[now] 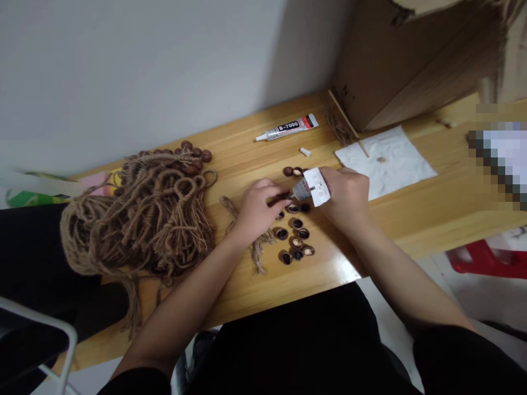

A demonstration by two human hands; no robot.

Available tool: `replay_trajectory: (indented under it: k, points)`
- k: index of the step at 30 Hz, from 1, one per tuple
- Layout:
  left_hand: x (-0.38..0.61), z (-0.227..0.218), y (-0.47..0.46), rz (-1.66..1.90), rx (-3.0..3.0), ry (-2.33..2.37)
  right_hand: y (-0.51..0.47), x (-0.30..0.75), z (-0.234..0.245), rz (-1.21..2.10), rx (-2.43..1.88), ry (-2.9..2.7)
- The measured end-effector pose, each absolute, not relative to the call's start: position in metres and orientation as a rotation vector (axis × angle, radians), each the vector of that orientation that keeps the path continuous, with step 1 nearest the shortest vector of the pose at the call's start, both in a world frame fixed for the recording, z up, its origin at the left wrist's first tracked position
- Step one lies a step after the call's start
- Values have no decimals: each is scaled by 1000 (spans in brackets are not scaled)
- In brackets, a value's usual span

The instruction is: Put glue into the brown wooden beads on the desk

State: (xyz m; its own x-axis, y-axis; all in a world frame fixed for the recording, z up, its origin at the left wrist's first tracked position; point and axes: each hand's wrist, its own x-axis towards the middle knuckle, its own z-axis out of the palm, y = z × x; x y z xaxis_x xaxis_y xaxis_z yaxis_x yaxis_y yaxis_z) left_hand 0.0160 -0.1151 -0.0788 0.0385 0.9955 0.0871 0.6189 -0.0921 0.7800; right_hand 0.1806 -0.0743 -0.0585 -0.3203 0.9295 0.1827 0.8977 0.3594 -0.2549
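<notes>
My right hand (346, 195) is wrapped round a glue tube (302, 189), its nozzle angled down to the left. The nozzle tip is at the fingers of my left hand (260, 209), which pinch a dark brown nutshell, mostly hidden by the thumb and forefinger. Just below the hands lie several opened nutshells (281, 233), hollow side up; a few hold pale matter inside. Whole-looking brown nuts (287, 171) sit just behind the tube. Under my left wrist a short piece of jute rope (258, 258) with a frayed end rests on the table.
A large heap of jute rope (164, 219) with brown nuts (191, 159) fills the left side. Behind are a second glue tube (288, 127) labelled B-7000 and a white cap (305, 152). White paper (395, 159) and a cardboard box (395, 66) are at the right on the wooden table (247, 299).
</notes>
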Motion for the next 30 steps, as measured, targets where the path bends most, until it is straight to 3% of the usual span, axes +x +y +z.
replay_trajectory:
  k: [30]
  points:
    - [15, -80, -115, 905, 1787, 1619, -74, 181, -55, 199, -1648, -2318]
